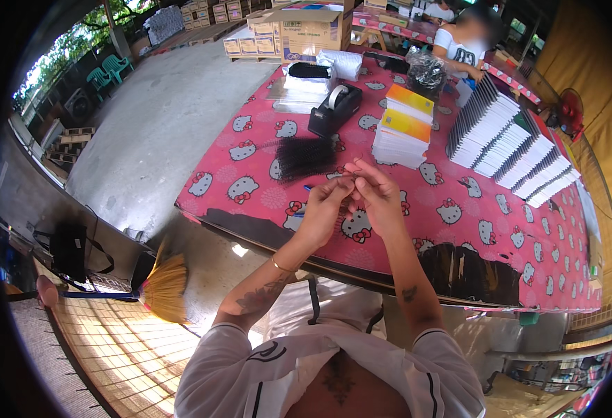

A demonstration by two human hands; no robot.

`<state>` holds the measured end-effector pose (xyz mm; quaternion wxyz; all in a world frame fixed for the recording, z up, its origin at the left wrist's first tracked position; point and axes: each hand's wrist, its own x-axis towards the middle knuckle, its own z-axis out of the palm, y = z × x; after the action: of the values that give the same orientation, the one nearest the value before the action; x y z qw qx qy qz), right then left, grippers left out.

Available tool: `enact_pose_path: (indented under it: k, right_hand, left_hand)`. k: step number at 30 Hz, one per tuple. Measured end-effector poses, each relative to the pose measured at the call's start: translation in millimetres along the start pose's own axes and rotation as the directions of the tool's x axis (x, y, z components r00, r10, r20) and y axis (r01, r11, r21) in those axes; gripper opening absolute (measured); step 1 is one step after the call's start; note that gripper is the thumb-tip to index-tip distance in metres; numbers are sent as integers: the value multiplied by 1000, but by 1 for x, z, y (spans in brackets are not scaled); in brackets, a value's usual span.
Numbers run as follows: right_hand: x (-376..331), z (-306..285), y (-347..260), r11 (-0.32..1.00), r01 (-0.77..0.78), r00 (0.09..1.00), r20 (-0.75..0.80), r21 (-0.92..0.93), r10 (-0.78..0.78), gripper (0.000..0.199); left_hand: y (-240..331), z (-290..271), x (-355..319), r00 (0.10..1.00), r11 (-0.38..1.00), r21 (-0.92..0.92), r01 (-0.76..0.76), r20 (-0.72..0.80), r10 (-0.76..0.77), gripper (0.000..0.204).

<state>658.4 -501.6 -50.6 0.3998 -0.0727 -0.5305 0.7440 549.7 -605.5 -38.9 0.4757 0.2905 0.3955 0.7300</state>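
My left hand (328,205) and my right hand (381,197) meet over the near edge of the table, fingertips pinched together. Whatever sits between them is too small and too covered by the fingers to name. Just beyond my left hand lies a bundle of black spiral binding coils (304,157). A blue pen (299,214) shows partly beside that hand. Past my right hand stands a stack of white paper sets with yellow-orange covers (402,132). A black tape dispenser (334,111) with a roll of clear tape is behind the coils.
A pink patterned cloth (274,198) covers the table, torn along the front edge. Stacks of spiral-bound notebooks (508,139) fill the right side. Crumpled clear plastic (428,73) and a cardboard box (311,38) are farther back. A co-worker (462,45) is at the far right. A broom (166,285) leans at left.
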Motion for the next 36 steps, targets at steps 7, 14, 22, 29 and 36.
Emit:
enact_pose_path:
  k: [7,14,22,29,36]
  right_hand:
    - [-10,12,-2,996,91,995,-47,20,-90,37]
    - [-20,10,4,991,132,988,-80,36,-128,32]
    - [-21,17,-10,982,57,987,-157,179,-29,38]
    - [-21,-30,-30,998,-37,979,-200,-46,27,37]
    - [-22,-47,-45,983,-142,980,-124,118,157,32]
  left_hand:
    - [3,6,-4,998,992,110,-59,15,58,24]
    - [0,13,-7,993,984,131,-118,31,115,25]
    - [0,23,-4,991,978,170,-122,74,111,31]
    - [-13,-93,8,797,-177,841,-510,540,270,49]
    - [-13,-83,2,967,282,927,-248,255,13,57]
